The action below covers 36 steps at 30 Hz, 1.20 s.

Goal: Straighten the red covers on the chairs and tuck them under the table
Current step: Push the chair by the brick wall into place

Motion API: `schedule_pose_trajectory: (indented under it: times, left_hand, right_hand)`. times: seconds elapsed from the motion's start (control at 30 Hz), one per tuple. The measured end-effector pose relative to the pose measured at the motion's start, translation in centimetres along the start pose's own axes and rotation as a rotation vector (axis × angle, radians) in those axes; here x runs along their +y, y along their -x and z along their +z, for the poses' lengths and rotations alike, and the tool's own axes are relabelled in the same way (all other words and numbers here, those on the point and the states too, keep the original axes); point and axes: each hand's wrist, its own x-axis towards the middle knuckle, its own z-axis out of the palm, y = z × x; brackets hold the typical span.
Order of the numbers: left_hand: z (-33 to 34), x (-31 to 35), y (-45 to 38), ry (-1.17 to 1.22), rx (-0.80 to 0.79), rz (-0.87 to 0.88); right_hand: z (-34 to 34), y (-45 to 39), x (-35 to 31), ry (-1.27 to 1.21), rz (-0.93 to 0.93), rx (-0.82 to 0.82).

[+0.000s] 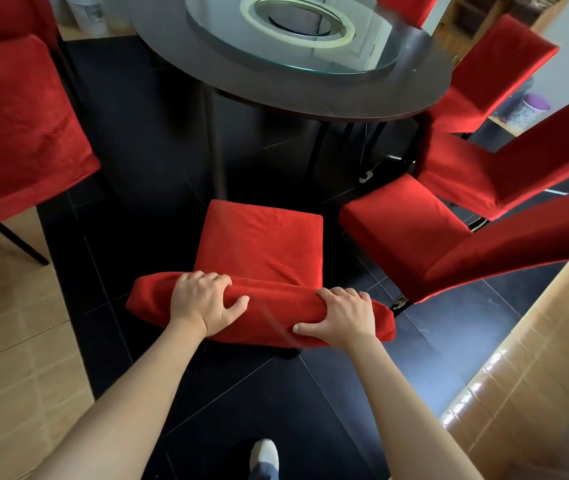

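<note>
my left hand [203, 303] and right hand [343, 315] both clamped over the red-covered chair back [269, 313], seat [258, 244] just beyond my hands, short of the dark round tabletop [310, 95] farther ahead

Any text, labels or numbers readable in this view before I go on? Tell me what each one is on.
No text can be read.
White bucket, top left behind the table: a dark printed mark, too blurred to read.
Purple-lidded container, right edge: patterned side, no legible words.
Chair covers: plain red, no labels showing.
</note>
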Motion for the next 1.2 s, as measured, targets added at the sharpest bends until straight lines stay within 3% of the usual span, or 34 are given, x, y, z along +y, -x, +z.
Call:
schedule_pose_trajectory:
  times: [0.5,1.2]
  left_hand:
    - [0.4,2.9,-6.7,0.032,0.006,-0.052]
    - [-0.4,2.9,-7.3,-0.035,-0.045,-0.104]
  right_hand:
    - [-2.3,-7.1,4.1,-0.004,-0.04,-0.014]
    - [-2.1,-7.7,4.0,0.006,-0.082,0.007]
